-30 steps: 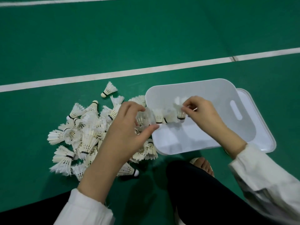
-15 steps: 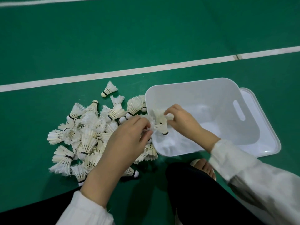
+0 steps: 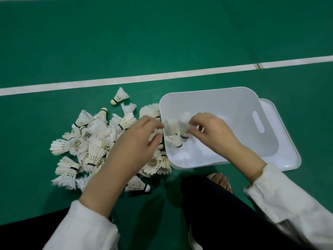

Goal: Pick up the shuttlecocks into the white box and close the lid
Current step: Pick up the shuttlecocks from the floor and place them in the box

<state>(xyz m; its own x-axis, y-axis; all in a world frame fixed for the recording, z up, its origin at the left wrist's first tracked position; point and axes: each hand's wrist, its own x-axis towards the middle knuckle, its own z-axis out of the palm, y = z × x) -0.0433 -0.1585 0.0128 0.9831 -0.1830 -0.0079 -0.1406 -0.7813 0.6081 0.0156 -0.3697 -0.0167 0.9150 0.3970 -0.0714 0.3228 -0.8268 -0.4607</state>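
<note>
Few shuttlecocks (image 3: pixel 175 140) are in the box (image 3: pixel 232 103), the right hand (image 3: pixel 214 130) pinching some; the pile (image 3: pixel 93 147) at left, under the loose-fingered left hand (image 3: pixel 133 147), and the lid (image 3: pixel 288 156) await.

One white box (image 3: pixel 225 100), one lid (image 3: pixel 288 150) at its right side. Left of the box lies a heap of shuttlecocks (image 3: pixel 93 150) — some two dozen, too tangled to count exactly — and one lone shuttlecock (image 3: pixel 119 96) beyond it. Inside the box about three, blurred. Two hands: left hand (image 3: pixel 133 147), right hand (image 3: pixel 214 130). One bare foot (image 3: pixel 220 180) just before the box.
</note>
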